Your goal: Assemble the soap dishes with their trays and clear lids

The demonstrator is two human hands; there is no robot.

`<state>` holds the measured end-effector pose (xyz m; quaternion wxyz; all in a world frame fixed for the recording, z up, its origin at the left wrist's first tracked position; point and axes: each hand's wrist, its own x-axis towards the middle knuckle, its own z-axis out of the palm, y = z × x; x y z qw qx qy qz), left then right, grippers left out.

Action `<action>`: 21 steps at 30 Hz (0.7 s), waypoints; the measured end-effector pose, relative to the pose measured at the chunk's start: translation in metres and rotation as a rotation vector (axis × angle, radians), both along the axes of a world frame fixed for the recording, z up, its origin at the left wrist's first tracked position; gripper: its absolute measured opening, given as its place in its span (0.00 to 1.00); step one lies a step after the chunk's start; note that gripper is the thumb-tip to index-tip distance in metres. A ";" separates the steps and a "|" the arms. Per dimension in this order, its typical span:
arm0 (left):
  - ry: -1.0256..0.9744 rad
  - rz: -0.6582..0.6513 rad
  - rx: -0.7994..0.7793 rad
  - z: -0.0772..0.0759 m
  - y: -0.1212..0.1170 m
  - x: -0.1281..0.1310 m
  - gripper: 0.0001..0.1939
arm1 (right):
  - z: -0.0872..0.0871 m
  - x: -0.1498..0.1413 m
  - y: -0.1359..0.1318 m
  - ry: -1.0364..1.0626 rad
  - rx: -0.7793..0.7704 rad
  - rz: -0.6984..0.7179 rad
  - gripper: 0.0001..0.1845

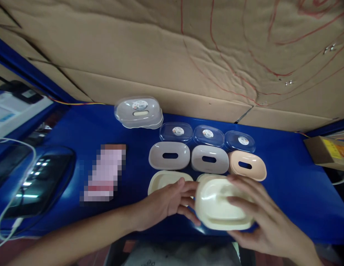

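Note:
My right hand (pixel 260 218) grips a cream plastic tray (pixel 216 207) at its right end, holding it tilted above the near edge of the table. At the tray's left side my left hand (pixel 180 201) has its fingers spread, close to the rim; whether they touch it I cannot tell. Behind my left hand lies another cream tray (pixel 163 180), partly covered. A further cream piece (pixel 207 177) peeks out behind the held tray. Beyond these sit a grey slotted dish (pixel 169 147), a second grey slotted dish (pixel 210 150) and a peach slotted dish (pixel 255 164).
Clear lids with round labels, such as the middle lid (pixel 216 137), line up behind the dishes. A lidded grey box (pixel 124 112) stands at the back left. A pixelated pink item (pixel 104 173) and a black tablet (pixel 40 184) lie left. A cardboard box (pixel 324 153) stands right.

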<state>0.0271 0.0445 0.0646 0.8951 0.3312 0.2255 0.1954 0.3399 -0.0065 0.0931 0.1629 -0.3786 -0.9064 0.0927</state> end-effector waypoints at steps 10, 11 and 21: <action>1.056 0.274 1.939 0.015 0.037 -0.043 0.23 | -0.039 0.102 -0.076 0.005 -0.201 -0.600 0.27; 1.127 0.264 1.985 0.011 0.040 -0.044 0.24 | -0.043 0.104 -0.075 -0.001 -0.206 -0.602 0.27; 1.223 0.058 2.007 -0.001 0.043 -0.043 0.27 | -0.060 0.097 -0.045 -0.063 -0.252 -0.521 0.28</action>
